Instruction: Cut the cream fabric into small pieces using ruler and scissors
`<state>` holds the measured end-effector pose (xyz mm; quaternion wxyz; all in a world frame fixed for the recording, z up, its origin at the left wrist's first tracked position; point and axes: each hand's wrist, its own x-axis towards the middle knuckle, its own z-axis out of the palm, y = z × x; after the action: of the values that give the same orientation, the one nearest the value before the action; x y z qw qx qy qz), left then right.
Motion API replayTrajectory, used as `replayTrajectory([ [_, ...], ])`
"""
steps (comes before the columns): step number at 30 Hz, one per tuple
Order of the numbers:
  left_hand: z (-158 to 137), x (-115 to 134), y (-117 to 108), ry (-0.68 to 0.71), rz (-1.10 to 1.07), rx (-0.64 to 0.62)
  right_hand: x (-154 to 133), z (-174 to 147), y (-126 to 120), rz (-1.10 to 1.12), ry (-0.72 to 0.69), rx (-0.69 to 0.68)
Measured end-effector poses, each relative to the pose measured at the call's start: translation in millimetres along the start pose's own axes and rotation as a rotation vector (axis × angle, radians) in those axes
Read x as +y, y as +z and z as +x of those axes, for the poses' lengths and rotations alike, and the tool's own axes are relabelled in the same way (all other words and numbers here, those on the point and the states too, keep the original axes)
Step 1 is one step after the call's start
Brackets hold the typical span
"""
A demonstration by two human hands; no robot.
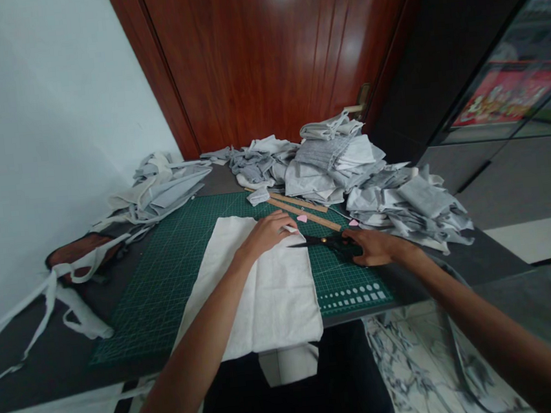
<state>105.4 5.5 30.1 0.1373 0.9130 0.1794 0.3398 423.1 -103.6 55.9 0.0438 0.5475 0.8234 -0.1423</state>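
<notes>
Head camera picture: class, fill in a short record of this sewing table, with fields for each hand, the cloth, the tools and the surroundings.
left hand: flat on the white cloth, near its far edge
right hand: on the handles of the black scissors, blades pointing at the cloth
cloth: lies on the green cutting mat, near end hanging over the table edge
tools: wooden ruler beyond the scissors
surroundings: grey fabric piles at the back, wooden door behind

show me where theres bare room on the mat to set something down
Bare mat lies left of the white cloth, up to the strips. Crowded on the right: scissors, right hand, rulers and scrap piles.
</notes>
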Motion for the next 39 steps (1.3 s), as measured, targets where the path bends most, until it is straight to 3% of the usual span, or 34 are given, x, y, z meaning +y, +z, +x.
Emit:
replayTrajectory([
  [15,5,9,5,-0.01,0.082,-0.115,-13,4,-1,-0.065,0.076,0.019],
  [39,6,11,4,-0.001,0.09,-0.111,-25,5,-1,-0.217,0.1,0.003],
])
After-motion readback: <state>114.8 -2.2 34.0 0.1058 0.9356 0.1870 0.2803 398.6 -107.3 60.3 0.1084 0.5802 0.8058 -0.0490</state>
